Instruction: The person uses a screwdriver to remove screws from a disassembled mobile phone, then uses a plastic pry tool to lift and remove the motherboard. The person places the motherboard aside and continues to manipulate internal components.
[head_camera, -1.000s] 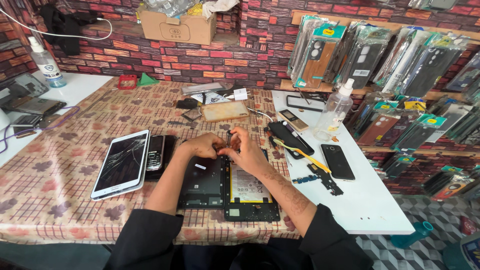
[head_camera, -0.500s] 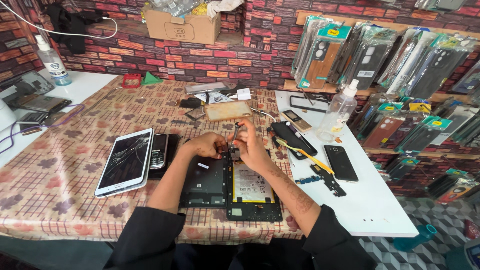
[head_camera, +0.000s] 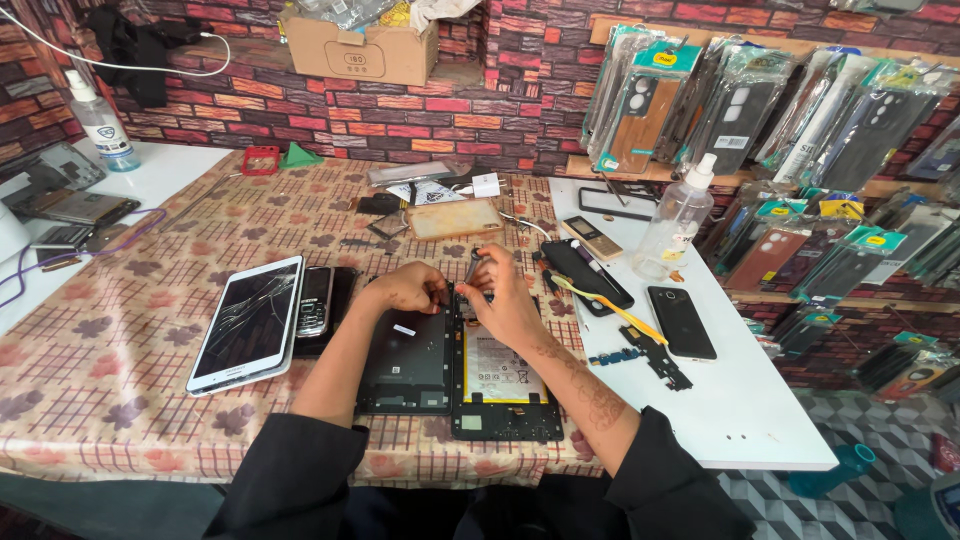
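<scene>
An opened tablet (head_camera: 462, 370) is worked at its top edge, directly under both sets of fingertips. A small tool (head_camera: 472, 266) is pinched by the right hand (head_camera: 508, 305); the left hand (head_camera: 408, 288) is curled, its grip cannot be told

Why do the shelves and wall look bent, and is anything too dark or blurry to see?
Head view: the wide lens bows the edges, so the brick wall and hanging phone cases lean outward. Light is even daylight with soft shadows; the white tablet shows mild glare on its cracked glass. The hands and the opened tablet are sharp.
</scene>
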